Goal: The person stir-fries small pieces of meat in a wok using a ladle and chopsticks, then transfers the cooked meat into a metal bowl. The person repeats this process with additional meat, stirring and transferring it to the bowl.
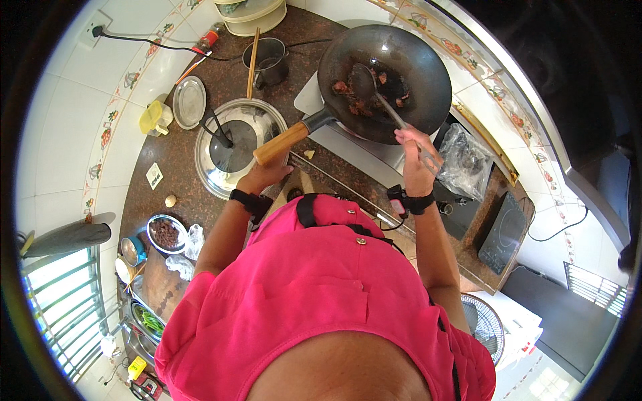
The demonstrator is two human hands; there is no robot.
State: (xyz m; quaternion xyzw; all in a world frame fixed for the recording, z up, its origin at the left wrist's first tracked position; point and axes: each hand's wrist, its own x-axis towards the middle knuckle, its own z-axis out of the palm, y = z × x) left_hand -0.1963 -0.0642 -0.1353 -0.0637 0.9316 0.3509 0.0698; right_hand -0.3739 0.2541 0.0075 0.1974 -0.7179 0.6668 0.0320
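A dark round-bottomed wok [426, 75] sits over a white-and-silver cooker, with several browned pieces of food [358, 107] and dark liquid in its bottom. My right hand [417, 155] grips the metal handle of a cooking ladle [364, 80], whose head rests among the food. The wok's wooden handle [282, 143] points toward my left side. Partly hidden beneath that handle is my left hand [264, 176], beside the rim of a large steel lid with a glass centre [233, 145]. Whether its fingers hold the handle is hidden.
Chopsticks [254, 60] lie across a metal pot [273, 70] and reach the lid. A clear plastic bag [464, 160] lies right of the wok, before an induction plate [504, 233]. At left stand a bowl of dark minced food [168, 233] and an egg [171, 201].
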